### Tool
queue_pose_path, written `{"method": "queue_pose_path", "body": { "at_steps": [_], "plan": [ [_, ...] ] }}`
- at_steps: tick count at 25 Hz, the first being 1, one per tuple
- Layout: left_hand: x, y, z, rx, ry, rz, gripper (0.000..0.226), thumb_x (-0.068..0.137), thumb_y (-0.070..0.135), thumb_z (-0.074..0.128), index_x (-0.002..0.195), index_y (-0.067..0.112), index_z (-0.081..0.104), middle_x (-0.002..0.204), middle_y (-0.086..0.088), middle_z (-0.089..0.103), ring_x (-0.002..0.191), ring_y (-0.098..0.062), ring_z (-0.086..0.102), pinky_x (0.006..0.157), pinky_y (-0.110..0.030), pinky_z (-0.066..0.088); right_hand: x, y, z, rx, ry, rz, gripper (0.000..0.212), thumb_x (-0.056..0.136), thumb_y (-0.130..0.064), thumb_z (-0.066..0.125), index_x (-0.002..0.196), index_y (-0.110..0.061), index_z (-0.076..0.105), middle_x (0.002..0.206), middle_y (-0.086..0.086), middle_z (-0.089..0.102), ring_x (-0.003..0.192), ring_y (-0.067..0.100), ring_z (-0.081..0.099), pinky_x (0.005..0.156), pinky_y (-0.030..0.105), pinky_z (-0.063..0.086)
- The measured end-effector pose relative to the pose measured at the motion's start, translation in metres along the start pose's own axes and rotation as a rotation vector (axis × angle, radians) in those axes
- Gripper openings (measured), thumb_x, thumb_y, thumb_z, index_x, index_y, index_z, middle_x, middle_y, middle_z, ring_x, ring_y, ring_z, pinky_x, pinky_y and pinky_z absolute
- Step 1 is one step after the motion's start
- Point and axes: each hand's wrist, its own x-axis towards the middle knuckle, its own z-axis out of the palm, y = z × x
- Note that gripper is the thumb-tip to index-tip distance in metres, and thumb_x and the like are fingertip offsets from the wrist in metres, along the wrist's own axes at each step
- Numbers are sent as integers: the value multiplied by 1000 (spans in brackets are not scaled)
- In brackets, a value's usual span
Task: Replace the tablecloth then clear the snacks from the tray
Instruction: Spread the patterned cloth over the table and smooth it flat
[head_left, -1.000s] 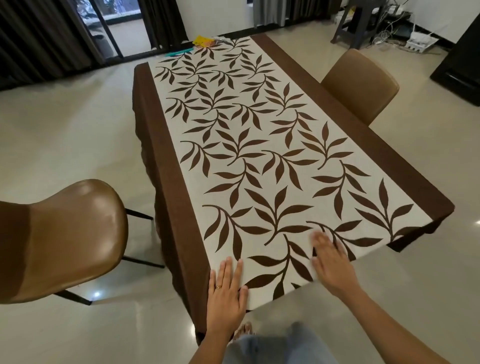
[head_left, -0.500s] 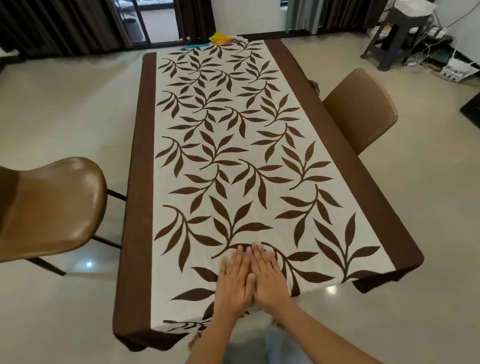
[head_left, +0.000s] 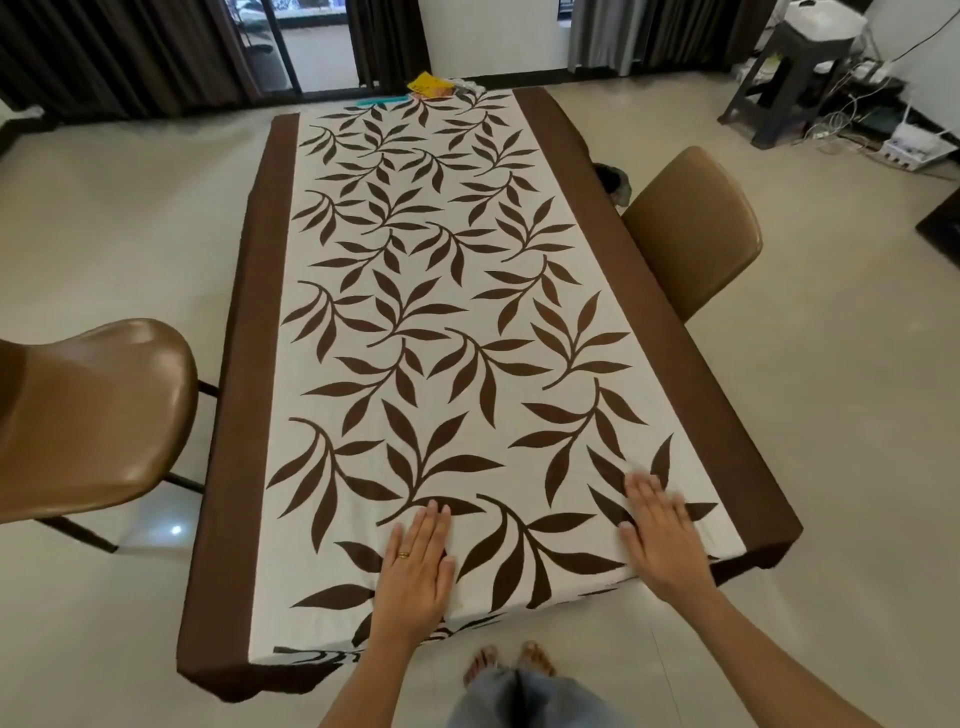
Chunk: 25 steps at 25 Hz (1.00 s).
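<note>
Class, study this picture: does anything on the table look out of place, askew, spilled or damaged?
Nothing looks spilled or torn. The cream tablecloth with brown leaf print lies smooth under the left hand and right hand. Only a yellow packet and a teal strip at the far end look out of place.

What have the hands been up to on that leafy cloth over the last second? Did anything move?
The hands lay touching half a second ago; since then the right hand has slid out toward the brown right border, the left hand barely shifting. Both press flat on the tablecloth; nothing taken hold of or let go. Cloth and far yellow packet stayed put.
</note>
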Motion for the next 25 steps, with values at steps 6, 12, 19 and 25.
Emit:
{"method": "queue_pose_path", "body": {
  "at_steps": [6,12,19,25],
  "plan": [
    [20,54,5,-64,74,-99,58,98,45,23,152,23,20,159,1,15,148,-17,10,118,-43,0,4,-26,-4,117,23,-61,69,95,-55,-1,152,-17,-3,160,-2,-11,146,11,-15,119,33,-9],
    [51,125,29,-31,28,-118,60,97,53,23,153,33,11,161,1,4,148,-19,1,117,-48,-2,21,-33,11,37,-25,-241,61,101,-46,12,153,-15,8,161,2,2,149,14,1,117,40,5],
    [49,125,30,43,64,-153,61,95,55,20,152,35,14,161,5,9,148,-16,2,119,-46,2,32,116,-26,-24,18,-76,64,99,-49,14,153,-18,3,160,-4,-5,148,13,-4,118,33,-11],
    [62,159,35,29,106,-257,63,95,52,21,150,21,29,158,-3,20,147,-18,10,118,-50,-5,34,152,-38,10,-1,-58,67,99,-52,5,153,-13,7,160,2,2,148,18,-2,118,31,-9]
  ]
}}
